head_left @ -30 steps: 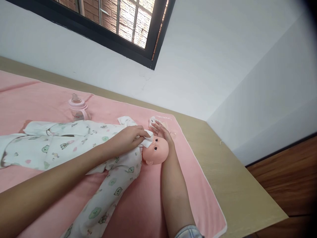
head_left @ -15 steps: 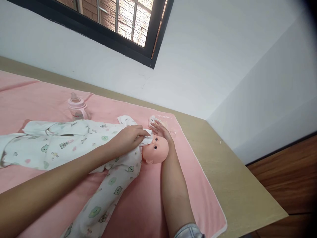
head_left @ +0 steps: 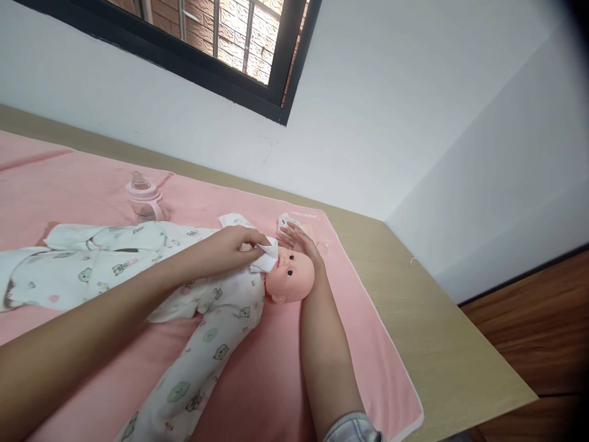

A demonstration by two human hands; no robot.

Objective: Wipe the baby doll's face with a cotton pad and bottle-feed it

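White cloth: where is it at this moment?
Just left of centre in the head view, the white cloth is pinched in the left hand, by the mouth of the doll lying on the pink blanket.

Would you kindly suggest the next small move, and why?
Perhaps the left hand should dab the small folded white cloth over the mouth of the bald pink plastic doll: the pinched cloth lies beside that mouth, and the right hand rests alongside its head.

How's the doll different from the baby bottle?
The doll lies face up; the baby bottle stands upright. The doll is much bigger than the baby bottle. The doll wears white printed clothes; the baby bottle is clear and pale pink. Both are on the pink blanket.
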